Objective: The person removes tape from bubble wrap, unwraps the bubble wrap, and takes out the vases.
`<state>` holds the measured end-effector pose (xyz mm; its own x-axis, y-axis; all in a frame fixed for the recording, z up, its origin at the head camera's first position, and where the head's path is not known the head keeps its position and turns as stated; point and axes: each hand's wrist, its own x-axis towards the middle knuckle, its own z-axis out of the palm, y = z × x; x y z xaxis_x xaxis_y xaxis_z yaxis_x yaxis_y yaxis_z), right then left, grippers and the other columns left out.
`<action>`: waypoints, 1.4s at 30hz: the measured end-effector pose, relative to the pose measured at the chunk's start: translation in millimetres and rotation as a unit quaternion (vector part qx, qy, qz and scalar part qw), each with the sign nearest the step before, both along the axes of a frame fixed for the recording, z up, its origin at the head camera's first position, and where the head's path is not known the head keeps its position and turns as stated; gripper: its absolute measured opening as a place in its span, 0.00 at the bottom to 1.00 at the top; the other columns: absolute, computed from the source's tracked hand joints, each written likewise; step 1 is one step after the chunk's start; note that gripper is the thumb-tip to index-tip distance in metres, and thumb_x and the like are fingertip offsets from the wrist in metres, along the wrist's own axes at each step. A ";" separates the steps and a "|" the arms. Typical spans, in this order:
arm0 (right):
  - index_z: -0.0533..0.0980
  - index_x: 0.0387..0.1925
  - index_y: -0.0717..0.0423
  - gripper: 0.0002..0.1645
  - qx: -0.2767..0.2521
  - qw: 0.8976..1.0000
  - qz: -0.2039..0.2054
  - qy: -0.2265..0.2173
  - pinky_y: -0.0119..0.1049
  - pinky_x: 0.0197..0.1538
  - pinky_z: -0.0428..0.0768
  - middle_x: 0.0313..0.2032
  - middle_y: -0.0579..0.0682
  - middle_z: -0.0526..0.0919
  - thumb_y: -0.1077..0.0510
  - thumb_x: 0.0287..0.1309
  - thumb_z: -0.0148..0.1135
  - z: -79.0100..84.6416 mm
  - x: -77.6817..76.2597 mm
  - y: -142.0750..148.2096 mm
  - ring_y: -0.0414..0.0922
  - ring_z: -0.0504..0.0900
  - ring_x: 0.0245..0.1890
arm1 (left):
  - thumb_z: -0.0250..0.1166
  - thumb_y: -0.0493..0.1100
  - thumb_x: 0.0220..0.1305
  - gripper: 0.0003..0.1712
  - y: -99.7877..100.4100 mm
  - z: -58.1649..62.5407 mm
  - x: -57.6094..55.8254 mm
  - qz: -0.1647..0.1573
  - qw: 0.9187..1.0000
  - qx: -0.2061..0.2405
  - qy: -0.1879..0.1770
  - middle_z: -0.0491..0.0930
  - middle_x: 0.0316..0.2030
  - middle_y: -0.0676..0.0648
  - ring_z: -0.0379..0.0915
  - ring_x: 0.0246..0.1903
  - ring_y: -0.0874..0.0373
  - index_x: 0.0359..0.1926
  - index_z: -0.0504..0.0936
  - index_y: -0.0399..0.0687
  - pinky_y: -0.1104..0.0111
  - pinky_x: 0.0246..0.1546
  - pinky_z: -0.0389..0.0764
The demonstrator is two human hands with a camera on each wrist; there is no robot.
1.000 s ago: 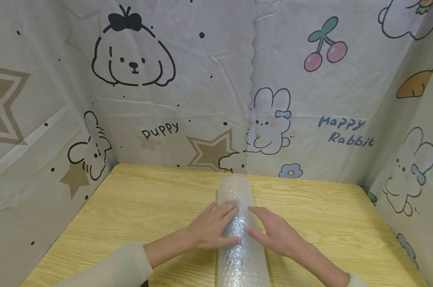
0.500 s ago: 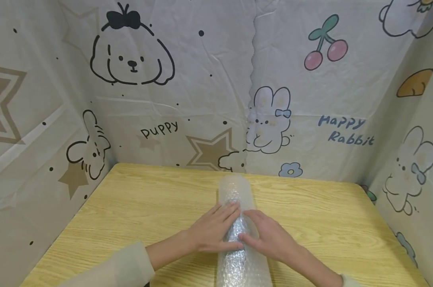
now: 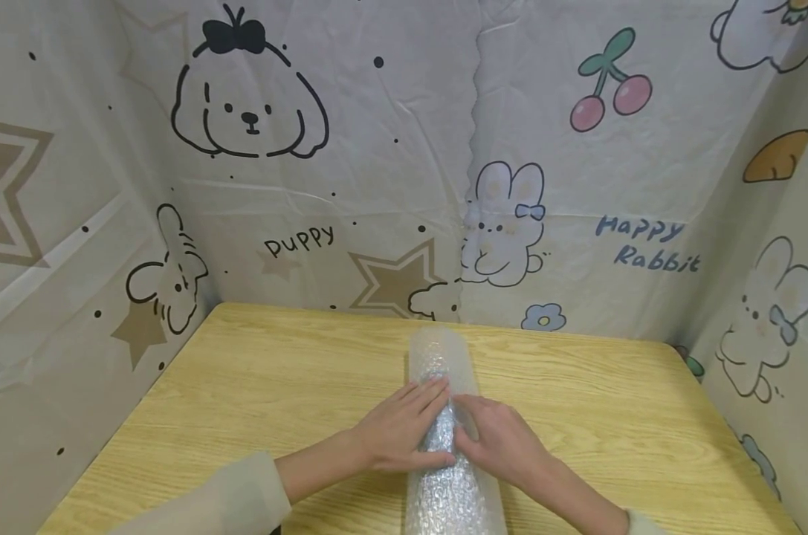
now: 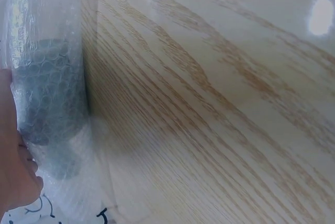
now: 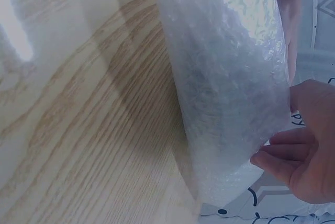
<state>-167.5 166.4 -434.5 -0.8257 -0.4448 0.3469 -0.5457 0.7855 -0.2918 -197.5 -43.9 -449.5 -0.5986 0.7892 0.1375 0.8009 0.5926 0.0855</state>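
A long roll of clear bubble wrap (image 3: 444, 490) lies lengthwise down the middle of the table. In the left wrist view, a dark shape (image 4: 49, 88) shows through the layers; what it is, I cannot tell. My left hand (image 3: 404, 431) rests on top of the roll, its fingers fairly straight and its thumb spread. On the right side, my right hand (image 3: 507, 438) holds the wrap near its upper edge with bent fingers and thumb. The right wrist view shows those curled fingertips (image 5: 261, 158) against the plastic.
Beneath the roll is a wood-grain table (image 3: 276, 379). A pale printed cloth (image 3: 377, 171) with cartoon drawings hangs behind the table and along both sides.
My right hand has shifted slightly left and nearer to me, onto the wrap close to the left hand. The left hand has moved slightly along with the view.
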 end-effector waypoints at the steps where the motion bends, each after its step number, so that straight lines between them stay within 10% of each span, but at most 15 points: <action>1: 0.80 0.51 0.67 0.23 0.002 1.000 0.001 0.013 0.44 0.48 0.85 0.47 0.61 0.86 0.61 0.52 0.66 -0.5 -0.6 -0.6 0.54 0.86 0.45 | 0.38 0.78 0.68 0.56 0.0 -0.3 -0.2 0.000 1.000 -0.001 0.002 0.48 0.77 0.39 0.43 0.75 0.48 0.77 0.52 0.36 0.54 0.73 0.51; 11: 0.83 0.36 0.62 0.11 0.012 0.993 0.037 0.113 0.30 0.30 0.84 0.32 0.53 0.88 0.69 0.47 0.70 -3.0 -4.5 -4.9 0.44 0.86 0.28 | 0.38 0.77 0.68 0.56 -0.8 0.1 -0.8 0.001 1.000 -0.008 0.000 0.47 0.77 0.39 0.43 0.75 0.48 0.77 0.52 0.36 0.54 0.73 0.51; 42: 0.86 0.39 0.61 0.12 0.009 0.996 0.011 0.088 0.37 0.37 0.86 0.36 0.54 0.89 0.69 0.50 0.73 -3.4 -8.7 -6.0 0.48 0.88 0.37 | 0.39 0.76 0.69 0.54 1.4 -0.5 -1.6 -0.003 1.000 -0.005 0.006 0.48 0.77 0.40 0.44 0.75 0.48 0.77 0.53 0.37 0.55 0.73 0.51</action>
<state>-176.2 160.5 -437.9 -0.7424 -0.4696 0.4777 -0.6045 0.7770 -0.1755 -199.1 -42.5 -450.0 -0.5925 0.7941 0.1358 0.8052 0.5888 0.0698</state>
